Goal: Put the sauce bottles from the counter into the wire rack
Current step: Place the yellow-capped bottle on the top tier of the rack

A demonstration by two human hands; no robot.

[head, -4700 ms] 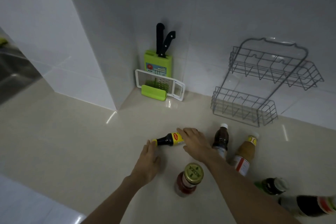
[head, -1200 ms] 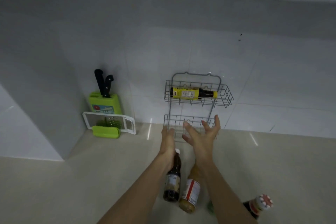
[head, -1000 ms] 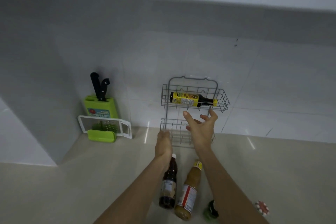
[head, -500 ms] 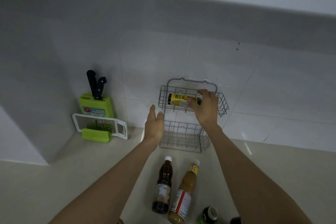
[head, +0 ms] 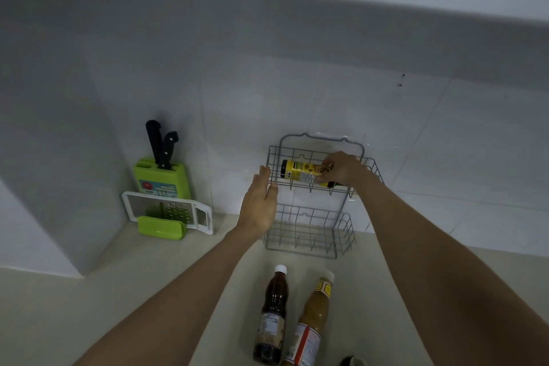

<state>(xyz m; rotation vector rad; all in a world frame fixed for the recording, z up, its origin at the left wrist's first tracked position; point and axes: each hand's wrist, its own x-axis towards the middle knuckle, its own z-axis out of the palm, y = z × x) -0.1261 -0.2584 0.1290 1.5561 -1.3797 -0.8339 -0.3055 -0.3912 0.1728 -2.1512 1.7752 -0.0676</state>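
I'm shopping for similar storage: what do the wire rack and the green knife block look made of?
Wire rack: thin grey welded rods, so likely metal wire with a matte coating. Knife block: uniform bright green, smooth moulded edges, so probably plastic.

You're in a home kitchen: tiled wall (head: 386, 116), beige counter (head: 89, 306), green knife block (head: 162, 178) and grater (head: 169, 211) left of the wire rack (head: 309, 230), sauce bottles (head: 271, 315) in front of it.

Three bottles (head: 271, 315) show clearly, one two-tier rack (head: 309, 235), two knives (head: 154, 140), one block (head: 160, 181), one grater (head: 166, 211), two hands (head: 258, 202).
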